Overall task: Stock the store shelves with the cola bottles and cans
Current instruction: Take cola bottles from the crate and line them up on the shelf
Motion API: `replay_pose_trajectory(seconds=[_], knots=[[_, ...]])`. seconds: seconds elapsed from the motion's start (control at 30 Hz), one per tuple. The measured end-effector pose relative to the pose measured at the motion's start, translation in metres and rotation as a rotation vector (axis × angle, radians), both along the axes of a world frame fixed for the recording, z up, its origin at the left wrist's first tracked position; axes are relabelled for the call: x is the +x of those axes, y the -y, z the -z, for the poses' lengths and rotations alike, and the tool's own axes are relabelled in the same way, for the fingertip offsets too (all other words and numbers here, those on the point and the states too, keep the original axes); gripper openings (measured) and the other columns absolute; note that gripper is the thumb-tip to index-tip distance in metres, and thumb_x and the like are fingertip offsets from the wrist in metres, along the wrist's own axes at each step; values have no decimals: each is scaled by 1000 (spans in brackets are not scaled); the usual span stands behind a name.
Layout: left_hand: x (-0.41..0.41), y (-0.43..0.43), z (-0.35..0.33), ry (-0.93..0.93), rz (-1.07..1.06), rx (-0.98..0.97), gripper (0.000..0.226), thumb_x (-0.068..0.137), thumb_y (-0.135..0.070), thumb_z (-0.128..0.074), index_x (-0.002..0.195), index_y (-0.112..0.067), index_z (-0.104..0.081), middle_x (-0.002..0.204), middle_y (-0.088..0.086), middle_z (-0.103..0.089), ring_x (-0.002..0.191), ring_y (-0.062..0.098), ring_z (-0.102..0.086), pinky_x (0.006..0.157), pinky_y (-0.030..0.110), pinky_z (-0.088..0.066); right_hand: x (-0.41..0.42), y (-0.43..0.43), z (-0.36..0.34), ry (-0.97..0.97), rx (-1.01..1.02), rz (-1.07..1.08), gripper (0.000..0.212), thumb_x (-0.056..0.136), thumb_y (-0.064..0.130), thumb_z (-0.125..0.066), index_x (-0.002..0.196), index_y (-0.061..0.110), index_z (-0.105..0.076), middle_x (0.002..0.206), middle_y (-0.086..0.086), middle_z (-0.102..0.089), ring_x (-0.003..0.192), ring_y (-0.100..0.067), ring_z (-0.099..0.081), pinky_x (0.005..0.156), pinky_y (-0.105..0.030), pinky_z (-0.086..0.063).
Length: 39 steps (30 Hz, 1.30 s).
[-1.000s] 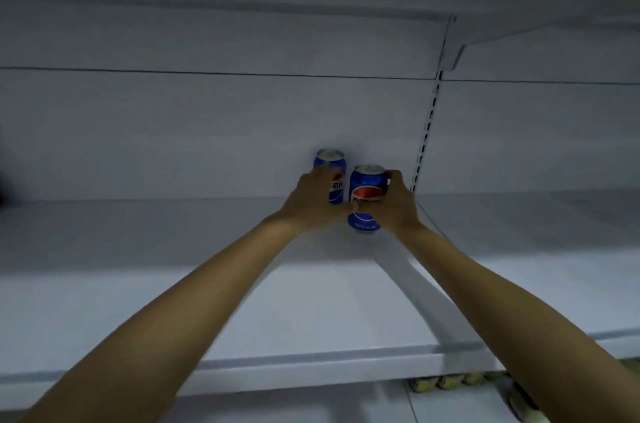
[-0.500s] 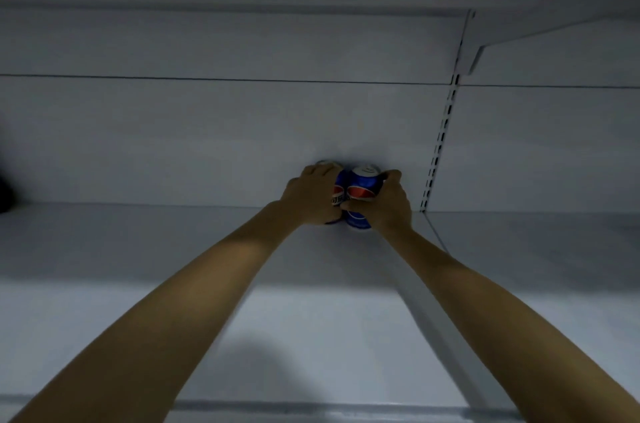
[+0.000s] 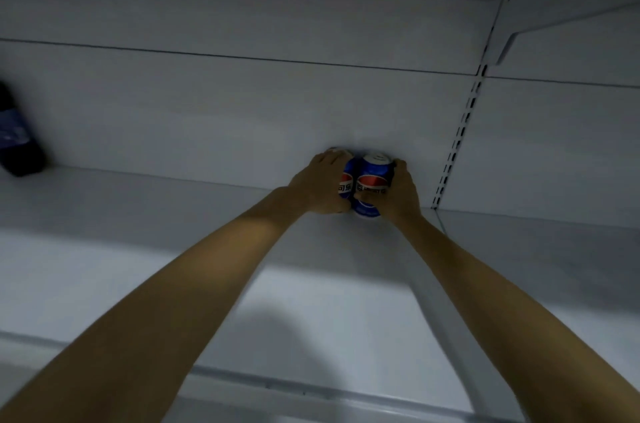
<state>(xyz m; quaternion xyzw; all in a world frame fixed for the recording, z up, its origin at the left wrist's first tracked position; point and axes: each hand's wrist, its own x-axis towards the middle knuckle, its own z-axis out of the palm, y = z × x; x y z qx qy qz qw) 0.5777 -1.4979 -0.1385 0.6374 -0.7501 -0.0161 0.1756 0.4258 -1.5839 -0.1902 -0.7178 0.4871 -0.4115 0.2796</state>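
Observation:
Two blue cola cans stand side by side at the back of the white shelf (image 3: 173, 249), against the rear panel. My left hand (image 3: 318, 185) wraps around the left can (image 3: 347, 180), covering most of it. My right hand (image 3: 398, 192) grips the right can (image 3: 374, 180) from its right side, and this can's silver top and red-and-blue logo show. The cans touch each other. Both arms stretch far into the shelf.
A dark cola bottle (image 3: 17, 142) with a blue label stands at the far left of the same shelf. A slotted upright (image 3: 457, 142) runs down the back panel just right of the cans. Another shelf hangs overhead.
Both hands pushed the two cans back to the rear panel and brought them together. The view shifted right, so the bottle at the left came into sight.

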Motion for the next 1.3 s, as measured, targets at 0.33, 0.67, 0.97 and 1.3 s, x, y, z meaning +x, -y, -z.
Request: replay_pose_trajectory(seconds=[0.33,0.67,0.97,1.3], knots=[[7,-36,6,-227,-79,-93,91,85,-29,-70,152,-14,-10,161,6,2,148,22,4,117,30,-3,-15,-28,-2,-18,-10,115,112,57,46,-89,145,13,-29,141,-14,-46,127,-28,-48,101,-48,-44],[76,-197,32,-347,-272,-213,81,89,-29,-65,152,-15,-16,161,0,-8,148,16,-4,115,24,-8,56,-172,-36,118,11,-310,112,56,64,-75,150,30,-25,155,6,-30,137,-10,-31,108,-26,-31],[168,-499,70,-243,-619,-209,80,89,-38,-62,152,-21,-15,158,-9,-9,146,8,-6,116,25,-12,200,-423,2,24,-33,-978,104,62,69,-72,149,34,-26,154,17,-28,135,4,-26,104,-15,-25],[166,-793,190,-601,-1206,83,81,91,-40,-58,153,-18,-9,161,-2,-7,147,15,-11,116,33,-19,230,-641,172,-170,550,-1139,104,60,63,-75,148,33,-27,150,16,-32,132,-2,-34,100,-15,-34]])
